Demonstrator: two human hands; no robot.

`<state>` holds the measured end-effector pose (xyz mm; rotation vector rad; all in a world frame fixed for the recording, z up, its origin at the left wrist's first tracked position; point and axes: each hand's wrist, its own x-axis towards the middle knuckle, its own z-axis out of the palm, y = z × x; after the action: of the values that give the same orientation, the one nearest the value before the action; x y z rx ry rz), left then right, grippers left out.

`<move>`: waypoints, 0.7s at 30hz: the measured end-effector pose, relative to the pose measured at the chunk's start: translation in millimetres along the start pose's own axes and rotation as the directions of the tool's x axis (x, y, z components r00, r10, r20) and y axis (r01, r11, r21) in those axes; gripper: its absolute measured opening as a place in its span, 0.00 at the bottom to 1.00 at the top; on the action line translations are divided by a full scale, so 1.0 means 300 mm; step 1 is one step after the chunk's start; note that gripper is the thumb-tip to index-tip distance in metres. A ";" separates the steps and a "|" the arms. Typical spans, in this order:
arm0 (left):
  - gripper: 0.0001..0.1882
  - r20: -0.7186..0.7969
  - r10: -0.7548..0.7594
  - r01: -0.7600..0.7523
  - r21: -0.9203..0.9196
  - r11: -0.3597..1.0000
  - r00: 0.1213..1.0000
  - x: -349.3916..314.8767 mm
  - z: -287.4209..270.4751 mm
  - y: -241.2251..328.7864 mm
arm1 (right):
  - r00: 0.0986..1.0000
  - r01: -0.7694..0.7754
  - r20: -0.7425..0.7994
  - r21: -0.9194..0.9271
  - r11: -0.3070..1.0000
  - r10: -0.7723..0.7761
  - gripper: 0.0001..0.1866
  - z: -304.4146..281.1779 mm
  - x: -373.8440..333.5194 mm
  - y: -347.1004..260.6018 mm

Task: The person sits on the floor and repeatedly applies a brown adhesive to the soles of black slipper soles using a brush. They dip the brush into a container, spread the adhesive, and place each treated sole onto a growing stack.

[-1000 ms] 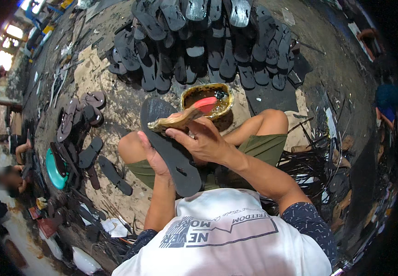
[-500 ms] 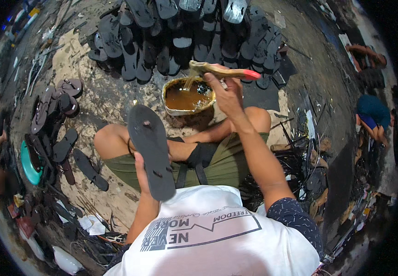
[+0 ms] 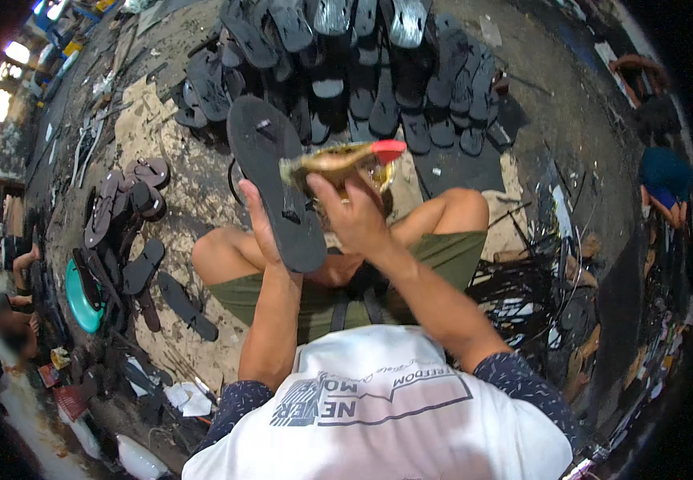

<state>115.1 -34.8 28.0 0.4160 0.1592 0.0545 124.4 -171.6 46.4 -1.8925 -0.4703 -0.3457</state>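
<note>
My left hand (image 3: 258, 224) grips a dark grey flip-flop (image 3: 265, 164) from its left side and raises it upright in front of me. Its flat underside faces me, with strap plugs showing in holes near the toe and lower down. In my right hand (image 3: 356, 218) is a brush (image 3: 338, 160) with a red-ended handle, fingers closed round it. The bristles, coated in something yellowish and wet, touch or nearly touch the sole's right edge; I cannot tell which. A tub of amber liquid (image 3: 389, 176) is mostly hidden behind the right hand.
Rows of black flip-flops (image 3: 378, 88) fill the floor beyond. More pairs (image 3: 106, 208) lie at the left beside a turquoise basin (image 3: 82, 300). Black strips and scraps (image 3: 514, 296) are heaped at the right. Other people sit at the far left and crouch (image 3: 666, 180) at the far right.
The brush has come from above the tub down and left to the sole's edge. My left hand has lifted the flip-flop up and away from me.
</note>
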 end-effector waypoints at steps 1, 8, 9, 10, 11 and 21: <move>0.37 0.007 0.015 -0.015 0.012 1.000 1.000 0.012 0.006 0.010 | 0.999 0.015 0.040 0.013 1.000 -0.016 0.15 -0.001 0.026 0.005; 0.39 0.192 -0.153 0.173 -0.094 0.980 0.969 0.040 -0.050 0.084 | 0.980 0.132 0.099 0.315 0.940 -0.171 0.16 0.004 -0.036 -0.017; 0.38 0.143 -0.114 0.130 -0.109 0.985 0.983 0.007 0.022 0.028 | 0.968 0.244 0.037 0.113 0.963 -0.250 0.15 0.019 0.034 0.067; 0.38 0.087 -0.089 0.101 -0.154 0.983 0.992 0.001 0.045 0.007 | 0.936 0.353 -0.006 -0.005 0.936 -0.353 0.14 -0.016 0.148 0.038; 0.37 0.031 -0.066 0.071 -0.198 0.978 0.997 -0.003 0.058 0.000 | 0.941 0.335 0.000 0.133 0.933 -0.338 0.13 -0.008 0.206 0.035; 0.35 -0.023 -0.066 0.067 0.031 0.997 0.998 0.011 0.075 0.036 | 0.957 0.222 0.110 0.313 0.923 -0.267 0.16 -0.001 0.159 0.101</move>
<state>121.9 -33.6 52.4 0.4412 0.1952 -0.0090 180.7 -174.0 43.1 -1.5728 -0.8204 -0.2786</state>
